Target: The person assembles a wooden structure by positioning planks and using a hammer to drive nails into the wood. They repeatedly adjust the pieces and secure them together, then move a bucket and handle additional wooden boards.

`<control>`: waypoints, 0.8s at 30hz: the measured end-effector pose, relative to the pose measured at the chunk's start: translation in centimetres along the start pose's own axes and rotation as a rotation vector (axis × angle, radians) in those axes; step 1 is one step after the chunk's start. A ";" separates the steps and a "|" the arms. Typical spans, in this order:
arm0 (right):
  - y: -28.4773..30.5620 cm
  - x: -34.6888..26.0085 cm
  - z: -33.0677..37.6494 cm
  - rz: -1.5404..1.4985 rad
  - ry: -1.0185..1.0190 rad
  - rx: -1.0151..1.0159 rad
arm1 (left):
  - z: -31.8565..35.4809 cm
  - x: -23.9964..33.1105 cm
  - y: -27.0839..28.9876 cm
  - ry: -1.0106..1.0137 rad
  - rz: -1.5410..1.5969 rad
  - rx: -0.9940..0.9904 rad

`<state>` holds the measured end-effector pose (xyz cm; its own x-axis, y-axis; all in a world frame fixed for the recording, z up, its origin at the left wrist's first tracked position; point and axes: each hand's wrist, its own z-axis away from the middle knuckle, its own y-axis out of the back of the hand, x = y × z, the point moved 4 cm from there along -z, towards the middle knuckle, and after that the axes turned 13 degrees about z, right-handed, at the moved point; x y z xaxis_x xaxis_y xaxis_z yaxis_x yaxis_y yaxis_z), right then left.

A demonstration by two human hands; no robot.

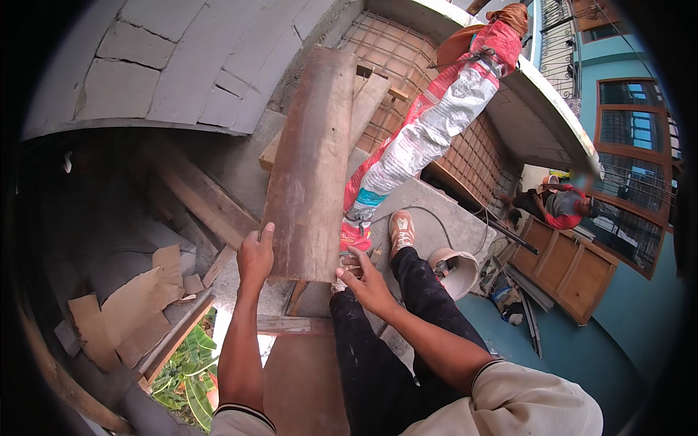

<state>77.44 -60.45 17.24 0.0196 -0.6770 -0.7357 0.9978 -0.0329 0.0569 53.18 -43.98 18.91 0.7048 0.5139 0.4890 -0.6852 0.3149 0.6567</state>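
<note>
A wide brown wooden board (309,167) stretches away in front of me, its near end between my two hands. My left hand (256,256) is closed on the left edge near the lower corner, thumb over the top face and fingers hidden underneath. At the opposite lower corner my right hand (366,282) holds the right edge, fingertips against the side. Just right of the board leans a long bundle (425,145) wrapped in white and red sacking. A lighter plank (369,105) shows partly behind the board.
A round bucket (462,273) stands right of my legs. Rebar mesh (472,149) lies beyond the concrete ledge. Torn cardboard (142,309) and a timber beam (196,192) are at left, under a grey block wall (182,58). Another person (558,206) sits at right near a wooden panel (563,269).
</note>
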 end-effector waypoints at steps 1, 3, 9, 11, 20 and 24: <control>0.9 1.1 0.7 0.029 -0.021 -0.083 | -4.2 1.5 -1.3 -0.069 -0.053 -0.025; 2.8 3.4 2.6 0.126 -0.080 -0.211 | -12.0 4.1 -5.0 -0.053 -0.022 -0.088; 7.3 9.2 6.4 0.400 -0.196 -0.417 | -27.0 8.1 -16.3 0.071 0.059 -0.164; 7.9 10.1 6.2 0.362 -0.215 -0.380 | -29.1 8.5 -17.9 0.010 0.011 -0.184; 5.7 10.6 4.2 0.203 -0.298 -0.360 | -31.4 10.6 -14.8 -0.492 -0.603 0.346; 4.5 10.5 3.5 0.279 -0.316 -0.357 | -24.4 5.3 -13.2 -0.721 -0.123 0.405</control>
<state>81.88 -70.28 12.10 0.3218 -0.8136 -0.4843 0.9176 0.3941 -0.0522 61.49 -25.94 -1.14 0.8094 -0.1851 0.5573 -0.5737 -0.0469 0.8177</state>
